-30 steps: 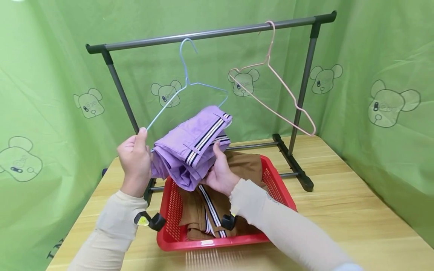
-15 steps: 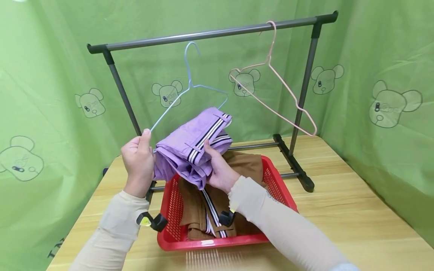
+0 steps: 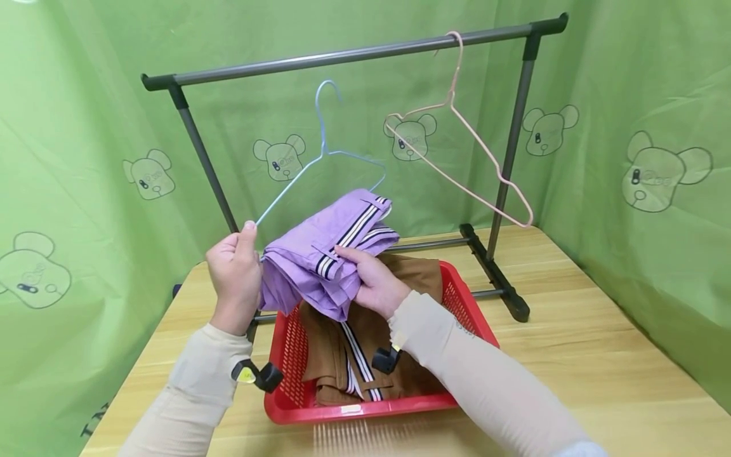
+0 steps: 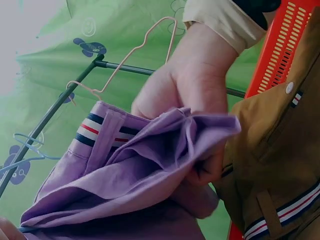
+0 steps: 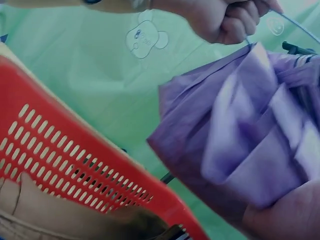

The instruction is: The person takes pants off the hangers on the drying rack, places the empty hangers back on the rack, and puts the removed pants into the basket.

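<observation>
Purple pants [image 3: 314, 244] with a striped waistband are bunched on the lower part of a light blue wire hanger [image 3: 323, 136]. My left hand [image 3: 234, 276] grips the hanger's left end, thumb on top. At the pants' waistband, my right hand [image 3: 377, 282] holds the cloth, its thumb over the stripes and its other fingers mostly hidden behind. The hanger's bottom bar is hidden by the fabric. Its hook shows below the rack's rail, apart from it. In the left wrist view the pants [image 4: 125, 175] fold open around the hand.
A dark clothes rack's rail [image 3: 354, 56] runs behind, with a pink hanger [image 3: 457, 70] hooked on its right side. A red perforated basket [image 3: 320, 416] with brown pants [image 3: 414, 273] stands on the wooden table [image 3: 599, 355] below the hands. Green curtain [image 3: 628, 254] surrounds the table.
The blue hanger and purple pants have moved down and slightly right with my left hand. My right thumb has shifted left and lower along the waistband.
</observation>
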The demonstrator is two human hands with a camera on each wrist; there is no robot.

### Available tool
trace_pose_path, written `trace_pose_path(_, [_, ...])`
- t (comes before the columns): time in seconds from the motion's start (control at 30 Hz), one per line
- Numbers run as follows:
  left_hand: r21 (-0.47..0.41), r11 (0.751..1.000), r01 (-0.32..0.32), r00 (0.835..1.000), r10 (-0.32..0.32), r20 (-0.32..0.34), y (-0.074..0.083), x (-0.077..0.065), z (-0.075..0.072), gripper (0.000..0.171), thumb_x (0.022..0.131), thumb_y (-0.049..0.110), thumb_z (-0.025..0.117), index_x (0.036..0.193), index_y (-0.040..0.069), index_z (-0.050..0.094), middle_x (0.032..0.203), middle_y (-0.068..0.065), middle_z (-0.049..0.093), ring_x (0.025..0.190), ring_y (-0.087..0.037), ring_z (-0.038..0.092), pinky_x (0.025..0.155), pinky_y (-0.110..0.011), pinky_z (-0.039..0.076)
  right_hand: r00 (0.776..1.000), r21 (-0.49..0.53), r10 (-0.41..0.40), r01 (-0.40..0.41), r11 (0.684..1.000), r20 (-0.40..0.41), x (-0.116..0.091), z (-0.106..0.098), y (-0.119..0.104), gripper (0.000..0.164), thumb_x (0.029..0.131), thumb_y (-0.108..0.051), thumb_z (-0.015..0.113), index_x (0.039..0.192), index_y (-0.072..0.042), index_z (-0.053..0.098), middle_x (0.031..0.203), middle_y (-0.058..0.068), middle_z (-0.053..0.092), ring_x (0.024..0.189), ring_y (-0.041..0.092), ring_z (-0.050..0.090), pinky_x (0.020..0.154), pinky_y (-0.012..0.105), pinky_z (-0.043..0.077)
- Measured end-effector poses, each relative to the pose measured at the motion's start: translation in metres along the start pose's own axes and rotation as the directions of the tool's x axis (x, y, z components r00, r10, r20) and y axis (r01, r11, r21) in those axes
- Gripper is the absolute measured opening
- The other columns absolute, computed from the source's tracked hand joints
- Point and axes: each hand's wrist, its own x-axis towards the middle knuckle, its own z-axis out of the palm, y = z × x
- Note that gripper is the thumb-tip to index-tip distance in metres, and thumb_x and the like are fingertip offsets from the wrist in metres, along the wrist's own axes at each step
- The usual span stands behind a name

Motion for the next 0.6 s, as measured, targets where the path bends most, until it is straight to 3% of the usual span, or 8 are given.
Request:
trace_pose_path(0.17, [0.013, 1.0, -0.011, 1.0, 0.011, -0.006, -0.003, 0.001, -0.001, 0.05, 0.098, 0.017, 0.057, 0.052, 0.015, 0.037, 0.043, 0.007, 0.032, 0.038, -0.004, 0.026, 0.035, -0.019, 0.017, 1.0, 0.021, -0.022, 0.022, 1.0, 0.0, -0.004, 0.006, -0.005, 0.011, 0.101, -0.005, 0.04, 0.106, 0.0, 0.049, 0.096, 0.009, 0.064, 0.087, 0.015, 0.065, 0.081, 0.025, 0.053])
trace_pose_path(0.6, [0.08, 0.997, -0.002, 1.0, 0.005, -0.027, -0.006, 0.001, -0.002, 0.052, 0.095, 0.018, 0.062, 0.05, 0.015, 0.035, 0.044, 0.007, 0.031, 0.04, -0.006, 0.026, 0.038, -0.02, 0.02, 0.999, 0.181, -0.049, 0.046, 0.983, 0.014, -0.009, 0.021, -0.02, 0.006, 0.098, 0.003, 0.033, 0.099, 0.001, 0.04, 0.091, 0.011, 0.053, 0.073, 0.018, 0.063, 0.068, 0.023, 0.056])
